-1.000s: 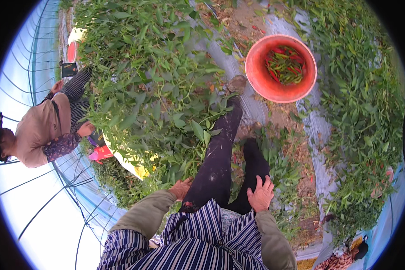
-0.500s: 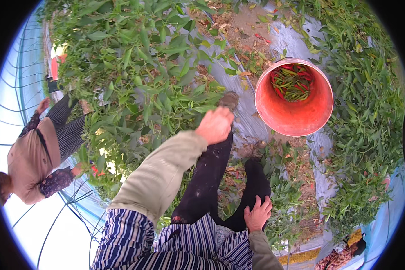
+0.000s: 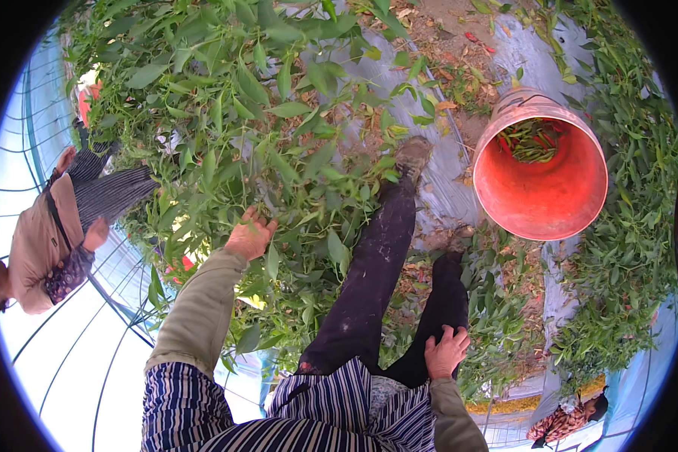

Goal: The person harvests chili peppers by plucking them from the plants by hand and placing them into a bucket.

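My left hand [image 3: 250, 234] reaches into the leafy green pepper plants [image 3: 267, 90] on the left. Its fingers look apart among the leaves, with nothing visible in them, though foliage covers some of the tips. On my right knee rests my right hand [image 3: 446, 352], its fingers spread over the dark trousers. A red bucket [image 3: 541, 192] with a pale, dirty rim stands to the right beyond my feet. Red and green chili peppers [image 3: 531, 142] lie at its bottom.
Grey plastic sheeting [image 3: 444, 173] and dry leaves cover the ground between the rows. Another plant row [image 3: 625, 218] lines the right side. One person [image 3: 49, 233] stands at the left among the plants; another person [image 3: 569, 422] is at the lower right.
My left hand has moved left from above my left leg and the bucket side into the plants, its fingers opening. The view has shifted. My right hand stays on the knee.
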`<move>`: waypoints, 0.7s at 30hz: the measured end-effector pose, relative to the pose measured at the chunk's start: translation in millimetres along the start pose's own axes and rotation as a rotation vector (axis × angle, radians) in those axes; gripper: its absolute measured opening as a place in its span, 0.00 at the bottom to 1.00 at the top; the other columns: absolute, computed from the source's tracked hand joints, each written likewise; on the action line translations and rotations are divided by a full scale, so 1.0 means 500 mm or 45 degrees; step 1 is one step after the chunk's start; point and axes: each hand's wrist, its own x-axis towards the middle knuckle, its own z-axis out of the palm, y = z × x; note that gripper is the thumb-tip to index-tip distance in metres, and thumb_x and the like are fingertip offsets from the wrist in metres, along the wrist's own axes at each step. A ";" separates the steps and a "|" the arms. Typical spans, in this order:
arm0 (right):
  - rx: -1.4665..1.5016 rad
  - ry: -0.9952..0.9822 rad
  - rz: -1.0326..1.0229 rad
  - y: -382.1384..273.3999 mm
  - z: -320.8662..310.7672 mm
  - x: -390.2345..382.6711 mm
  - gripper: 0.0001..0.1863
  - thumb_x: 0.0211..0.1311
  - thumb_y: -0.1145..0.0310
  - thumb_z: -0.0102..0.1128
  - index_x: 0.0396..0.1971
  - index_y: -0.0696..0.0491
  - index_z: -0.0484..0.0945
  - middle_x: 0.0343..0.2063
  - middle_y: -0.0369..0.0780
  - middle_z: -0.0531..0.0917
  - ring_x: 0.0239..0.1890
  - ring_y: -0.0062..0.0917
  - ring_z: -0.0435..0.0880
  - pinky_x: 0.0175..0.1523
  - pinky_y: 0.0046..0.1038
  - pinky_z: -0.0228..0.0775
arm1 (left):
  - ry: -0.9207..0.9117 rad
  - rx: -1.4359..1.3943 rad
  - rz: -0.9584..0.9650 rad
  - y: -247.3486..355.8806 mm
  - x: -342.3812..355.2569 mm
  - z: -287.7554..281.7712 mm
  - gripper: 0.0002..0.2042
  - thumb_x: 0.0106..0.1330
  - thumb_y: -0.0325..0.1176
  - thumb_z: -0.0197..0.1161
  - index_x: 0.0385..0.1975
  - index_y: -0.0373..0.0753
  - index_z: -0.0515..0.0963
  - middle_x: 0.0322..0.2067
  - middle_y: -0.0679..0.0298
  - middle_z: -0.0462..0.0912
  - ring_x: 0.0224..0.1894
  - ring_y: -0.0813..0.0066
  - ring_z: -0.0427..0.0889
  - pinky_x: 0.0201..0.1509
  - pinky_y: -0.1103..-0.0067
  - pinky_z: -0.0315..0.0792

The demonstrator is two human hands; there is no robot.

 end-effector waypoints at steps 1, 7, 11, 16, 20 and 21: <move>0.037 -0.034 0.033 -0.005 -0.002 0.011 0.24 0.46 0.62 0.65 0.46 0.49 0.74 0.54 0.48 0.66 0.57 0.47 0.64 0.52 0.49 0.66 | -0.026 -0.047 0.019 -0.004 -0.004 -0.003 0.26 0.59 0.29 0.51 0.62 0.41 0.67 0.41 0.57 0.80 0.53 0.58 0.75 0.72 0.63 0.47; 0.373 0.074 -0.165 -0.099 -0.053 0.116 0.14 0.52 0.68 0.62 0.39 0.52 0.76 0.44 0.43 0.76 0.49 0.43 0.73 0.50 0.42 0.69 | -0.113 -0.314 0.026 -0.002 -0.027 -0.034 0.23 0.51 0.27 0.57 0.51 0.42 0.76 0.37 0.62 0.80 0.52 0.59 0.75 0.70 0.65 0.53; 0.738 0.027 -0.441 -0.246 -0.123 0.221 0.12 0.56 0.70 0.58 0.39 0.56 0.74 0.41 0.46 0.77 0.49 0.43 0.74 0.52 0.41 0.68 | 0.217 -0.414 0.129 0.010 -0.055 -0.054 0.20 0.51 0.28 0.59 0.47 0.43 0.77 0.32 0.64 0.77 0.45 0.62 0.74 0.64 0.66 0.61; 0.582 0.207 -0.838 -0.476 -0.182 0.364 0.22 0.55 0.68 0.57 0.51 0.53 0.70 0.52 0.41 0.75 0.56 0.39 0.71 0.54 0.42 0.68 | 0.291 -0.343 0.150 0.002 -0.071 -0.066 0.16 0.51 0.28 0.60 0.42 0.41 0.78 0.31 0.63 0.76 0.43 0.63 0.75 0.56 0.69 0.69; 0.430 0.191 -0.951 -0.630 -0.140 0.439 0.33 0.52 0.65 0.59 0.60 0.52 0.64 0.61 0.41 0.69 0.67 0.37 0.60 0.64 0.46 0.59 | 0.386 -0.386 0.157 -0.012 -0.074 -0.060 0.19 0.49 0.30 0.62 0.44 0.39 0.77 0.31 0.61 0.74 0.41 0.60 0.73 0.61 0.66 0.62; 0.329 0.150 -0.922 -0.654 -0.117 0.443 0.35 0.52 0.64 0.59 0.63 0.52 0.62 0.62 0.41 0.68 0.68 0.37 0.57 0.66 0.48 0.55 | 0.338 -0.382 0.122 -0.015 -0.073 -0.058 0.19 0.49 0.31 0.63 0.44 0.39 0.76 0.32 0.60 0.75 0.42 0.60 0.74 0.62 0.65 0.61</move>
